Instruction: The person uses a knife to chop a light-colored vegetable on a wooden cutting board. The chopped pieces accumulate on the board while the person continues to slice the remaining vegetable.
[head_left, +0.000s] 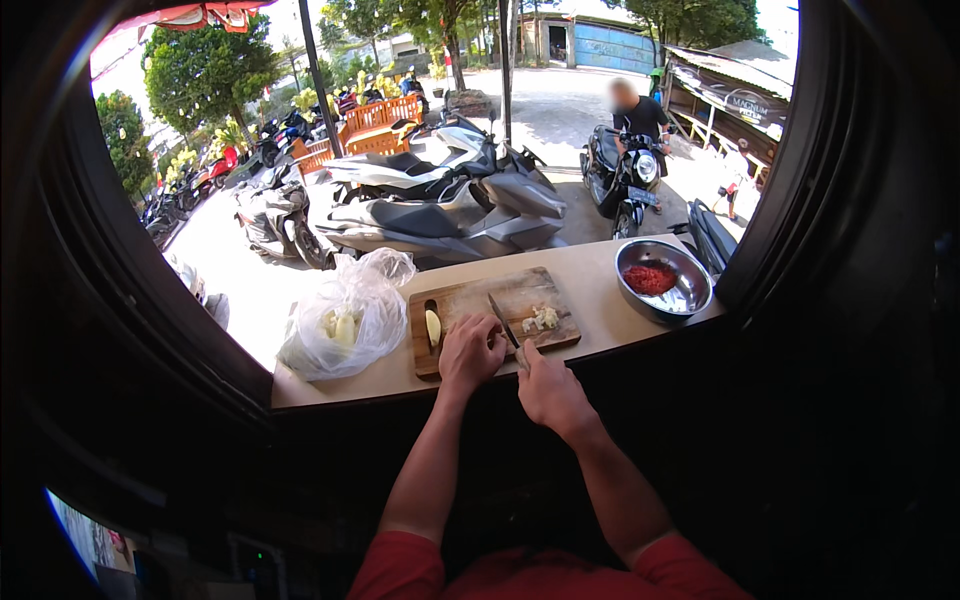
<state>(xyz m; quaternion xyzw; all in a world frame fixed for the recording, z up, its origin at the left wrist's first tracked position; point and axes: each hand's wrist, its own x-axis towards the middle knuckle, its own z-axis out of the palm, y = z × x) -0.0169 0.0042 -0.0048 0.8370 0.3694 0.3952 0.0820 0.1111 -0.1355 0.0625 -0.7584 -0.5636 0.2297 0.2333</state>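
My right hand (550, 388) is closed around the handle of a knife (504, 321), whose blade lies over the wooden cutting board (517, 285). My left hand (473, 346) rests on the board just left of the blade, fingers curled; whatever may be under them is hidden. Right of the knife sits a small heap of chopped pale pieces (541, 319). A long pale-yellow vegetable piece (433, 328) lies at the board's left end, by its slot. Left of the board, a clear plastic bag (367, 330) holds more pale vegetables.
A steel bowl (694, 294) with chopped red food (651, 279) stands at the right of the narrow counter (600, 341). Dark window framing bounds both sides. Outside are parked motorcycles (450, 217), and a person (641, 112) stands beside a scooter (626, 172).
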